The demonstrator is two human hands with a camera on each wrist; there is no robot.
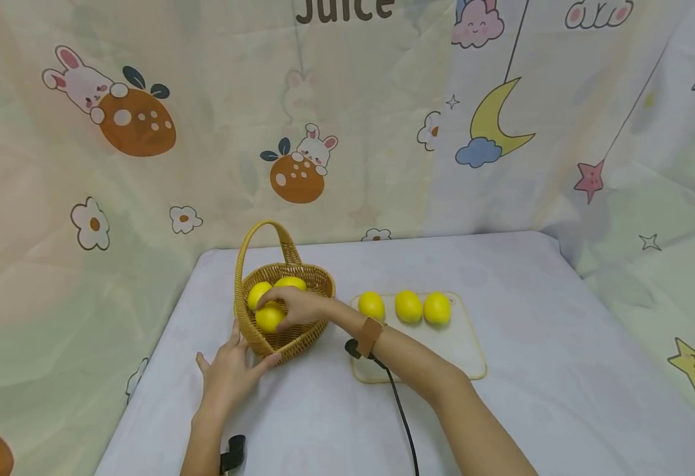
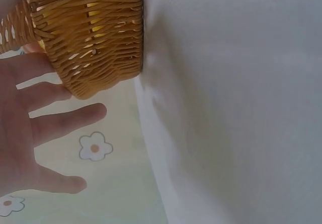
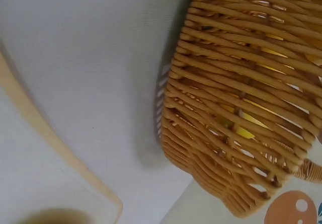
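A woven wicker basket (image 1: 302, 340) with a tall arched handle (image 1: 241, 264) stands on the left part of the table. My right hand (image 1: 301, 305) reaches over its rim, thumb and fingers around a yellow lemon (image 1: 270, 318) inside. Two more lemons, one at the left wall (image 1: 256, 293) and one behind (image 1: 290, 282), lie in the basket. At the near left side, my left hand (image 1: 231, 371) has its fingers spread against the basket's outside. The left wrist view shows those fingers extended beside the weave (image 2: 95, 43). In the right wrist view the basket wall (image 3: 241, 83) hides the held lemon.
Right of the basket lies a white cutting board (image 1: 436, 357) with a yellow edge. Three lemons sit along its far side: left (image 1: 371, 306), middle (image 1: 408, 307) and right (image 1: 437, 309). A black cable (image 1: 403, 416) trails from the right wrist. A printed cloth (image 1: 371, 132) hangs behind the table.
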